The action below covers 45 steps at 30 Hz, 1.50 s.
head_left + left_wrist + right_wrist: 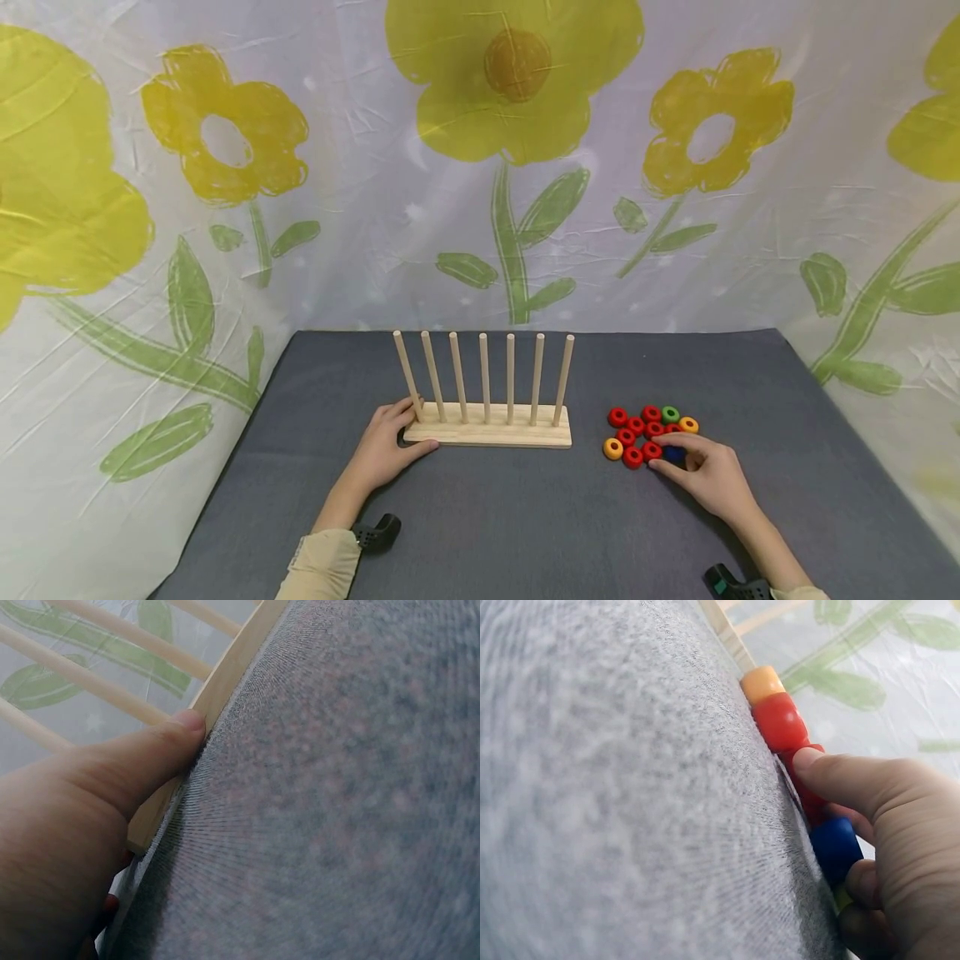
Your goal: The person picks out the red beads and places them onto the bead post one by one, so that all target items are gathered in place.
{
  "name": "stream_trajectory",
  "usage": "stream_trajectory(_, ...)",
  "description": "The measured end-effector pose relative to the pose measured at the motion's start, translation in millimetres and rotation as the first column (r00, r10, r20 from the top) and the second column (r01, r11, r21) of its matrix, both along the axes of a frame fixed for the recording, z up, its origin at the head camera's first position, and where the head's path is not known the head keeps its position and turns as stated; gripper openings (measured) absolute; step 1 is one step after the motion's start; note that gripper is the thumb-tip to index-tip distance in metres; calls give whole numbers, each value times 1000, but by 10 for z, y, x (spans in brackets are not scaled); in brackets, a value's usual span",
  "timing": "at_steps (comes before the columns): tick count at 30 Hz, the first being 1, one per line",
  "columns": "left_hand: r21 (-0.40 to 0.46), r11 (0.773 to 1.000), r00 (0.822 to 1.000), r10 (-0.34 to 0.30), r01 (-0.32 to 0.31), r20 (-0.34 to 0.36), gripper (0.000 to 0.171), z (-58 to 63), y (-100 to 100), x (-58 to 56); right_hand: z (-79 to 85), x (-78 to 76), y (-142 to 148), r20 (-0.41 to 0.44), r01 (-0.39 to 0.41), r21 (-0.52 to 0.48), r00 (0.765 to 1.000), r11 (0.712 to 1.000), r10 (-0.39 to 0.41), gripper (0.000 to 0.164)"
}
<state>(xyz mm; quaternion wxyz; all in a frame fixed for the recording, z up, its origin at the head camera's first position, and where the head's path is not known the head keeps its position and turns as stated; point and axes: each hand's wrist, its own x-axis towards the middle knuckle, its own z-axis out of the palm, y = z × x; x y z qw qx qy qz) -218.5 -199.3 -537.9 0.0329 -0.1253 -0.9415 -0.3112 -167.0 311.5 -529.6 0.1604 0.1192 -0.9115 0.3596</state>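
Note:
A wooden peg stand with a row of several upright pegs sits on the dark cloth. My left hand grips the left end of its base, thumb along the front edge and fingers round the back; in the left wrist view the thumb presses on the wood. To the right lies a cluster of small rings, mostly red. My right hand pinches a red ring at the cluster's near side between thumb and fingers. A blue ring sits under that hand, partly hidden by it in the head view.
A green ring and a yellow ring lie at the cluster's far right, another yellow ring at its left. The grey tablecloth reaches back to a flower-printed curtain. Black cameras are strapped at both wrists.

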Motion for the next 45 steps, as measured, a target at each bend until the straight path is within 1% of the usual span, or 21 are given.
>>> stream_trajectory(11, -7, 1000, 1000, -3, 3, -1, 77, -13, -9, -6, 19, 4, -2, -18, 9, -86, 1000, 996, -10, 36)
stream_trajectory(18, -10, 1000, 1000, 0, 0, 1, 77, -10, -5, -7, 38, 10, 4, -10, 25, -81, 1000, 996, -26, 34)
stream_trajectory(27, 5, 1000, 1000, 0, 0, 8, 77, 17, 5, 8, 77, 35, -9, 46, 30, -118, 999, 993, -25, 32)
stream_trajectory(34, 3, 1000, 1000, 0, 0, -4, 75, 23, 5, 0, 110, 2, -23, 31, 8, -118, 1000, 993, -4, 31)
stream_trajectory(45, -2, 1000, 1000, 7, -7, -1, 76, -7, 9, 0, 180, -61, -110, 15, 13, -122, 1000, 993, -11, 32)
